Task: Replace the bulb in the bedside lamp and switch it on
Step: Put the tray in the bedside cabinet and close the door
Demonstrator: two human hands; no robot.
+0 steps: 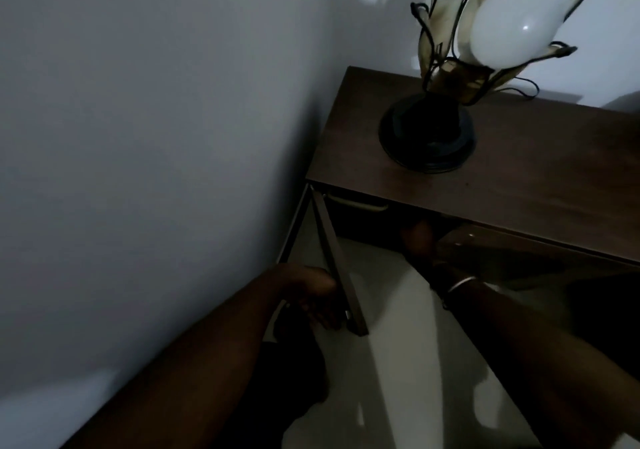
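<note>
In a dim bedroom corner, I crouch at the bedside cabinet with its door (pixel 341 268) swung open; my left hand (pixel 313 296) is curled around the door's outer edge, fingers closed on it to hold it wide; my right hand (pixel 420 237) reaches into the dark compartment below the tabletop (pixel 536 178), and whether its fingers are open or wrapped on anything I cannot tell, since the shadow swallows them. A thin bangle (pixel 462 284) shows at my right wrist.

The bedside lamp (pixel 450 102) stands on the tabletop near the wall corner, on a round black base, its petal-shaped shade splayed open; a white bulb (pixel 502 29) sits inside the petals, unlit.

By my reading the step in hand is a search of the cabinet, most likely for the replacement bulb; the lamp itself is untouched by either hand, well apart from both. The next move calls for drawing the right hand out with whatever it finds, freeing the left from the door, then steadying the lamp's base with one hand while the other reaches between the wire-edged petals; those petals look fragile and crowd the bulb closely, so the grip must be gentle.
</note>
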